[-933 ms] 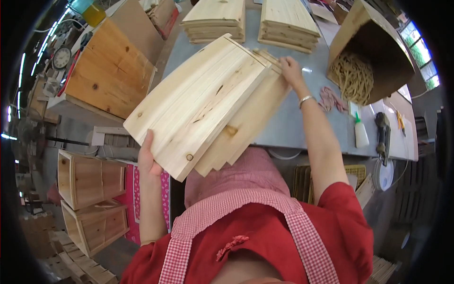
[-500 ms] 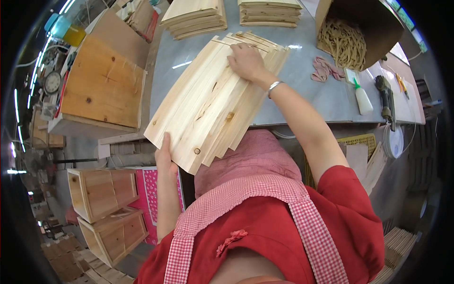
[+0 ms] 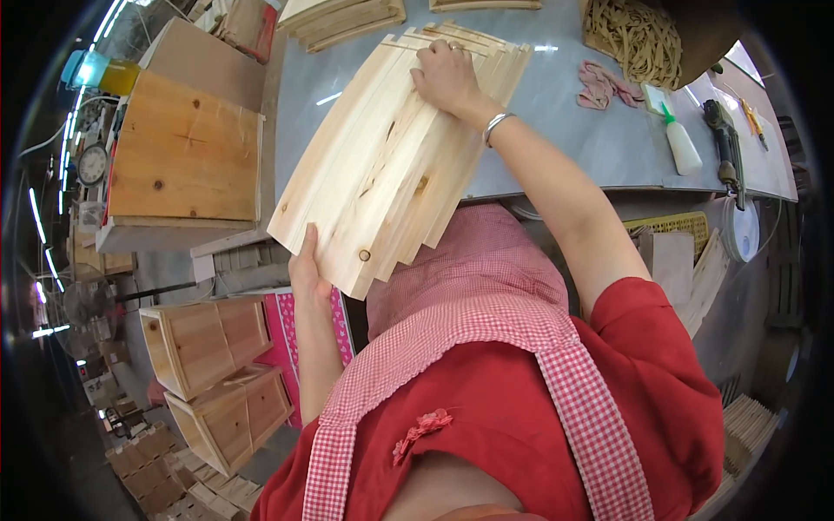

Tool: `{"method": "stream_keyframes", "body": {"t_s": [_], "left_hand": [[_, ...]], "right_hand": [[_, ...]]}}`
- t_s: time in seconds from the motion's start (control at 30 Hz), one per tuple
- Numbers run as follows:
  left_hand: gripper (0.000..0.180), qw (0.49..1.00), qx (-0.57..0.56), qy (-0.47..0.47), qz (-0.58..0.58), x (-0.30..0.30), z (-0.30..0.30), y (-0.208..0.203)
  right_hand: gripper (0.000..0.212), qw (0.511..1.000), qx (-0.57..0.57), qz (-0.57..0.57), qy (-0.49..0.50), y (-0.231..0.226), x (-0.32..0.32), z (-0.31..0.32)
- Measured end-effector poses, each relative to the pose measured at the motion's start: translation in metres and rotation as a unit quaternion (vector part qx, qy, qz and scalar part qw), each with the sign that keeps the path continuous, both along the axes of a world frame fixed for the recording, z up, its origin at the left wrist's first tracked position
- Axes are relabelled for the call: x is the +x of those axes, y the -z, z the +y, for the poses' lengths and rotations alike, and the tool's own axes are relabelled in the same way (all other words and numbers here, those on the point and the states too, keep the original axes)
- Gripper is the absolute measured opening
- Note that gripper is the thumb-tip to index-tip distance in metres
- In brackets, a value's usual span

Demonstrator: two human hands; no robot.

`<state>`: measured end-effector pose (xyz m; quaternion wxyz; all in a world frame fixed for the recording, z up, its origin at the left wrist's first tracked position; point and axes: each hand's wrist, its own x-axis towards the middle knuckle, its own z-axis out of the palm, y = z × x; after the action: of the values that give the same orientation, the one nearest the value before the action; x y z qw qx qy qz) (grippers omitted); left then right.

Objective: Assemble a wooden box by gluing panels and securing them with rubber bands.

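Observation:
A fanned stack of pale wooden panels (image 3: 347, 174) lies at a slant over the table's near edge, its lower end out over my apron. Each panel is slightly curved at the sides, with knots in the grain and a groove near the far end. At the lower left edge my left hand (image 3: 308, 267) grips the stack, thumb on top and fingers mostly hidden underneath. My right hand (image 3: 447, 78), wearing a ring and a silver bracelet (image 3: 495, 128), is closed over the panels near the grooved far end. Its fingertips are partly hidden.
More panel stacks (image 3: 343, 22) lie at the table's (image 3: 304, 100) far side. On the right are a box of rubber bands (image 3: 638, 43), a pink cloth (image 3: 599, 85), a glue bottle (image 3: 682, 148) and a black power tool (image 3: 723, 139). Wooden boxes (image 3: 208, 339) stand lower left.
The whole view has shifted, so the table and its things appear higher. Both hands keep their hold, and the panels stay almost the same relative to them.

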<state>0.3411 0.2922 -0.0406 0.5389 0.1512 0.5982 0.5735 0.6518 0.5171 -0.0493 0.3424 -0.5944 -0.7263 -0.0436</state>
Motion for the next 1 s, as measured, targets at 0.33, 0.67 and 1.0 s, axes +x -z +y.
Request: {"method": "stream_keyframes", "body": {"t_s": [0.33, 0.67, 1.0], "left_hand": [[0.054, 1.000, -0.007, -0.001, -0.010, -0.001, 0.000, 0.001], [0.057, 1.000, -0.020, -0.001, -0.002, -0.001, 0.003, -0.005], [0.074, 0.851, 0.031, -0.085, 0.518, 0.009, 0.003, 0.001]], "right_hand": [[0.032, 0.998, -0.068, -0.003, 0.005, -0.014, -0.001, -0.008], [0.030, 0.996, -0.082, 0.012, 0.008, -0.022, -0.005, -0.010], [0.036, 0.999, -0.043, 0.030, -0.001, -0.003, 0.004, -0.001]]}}
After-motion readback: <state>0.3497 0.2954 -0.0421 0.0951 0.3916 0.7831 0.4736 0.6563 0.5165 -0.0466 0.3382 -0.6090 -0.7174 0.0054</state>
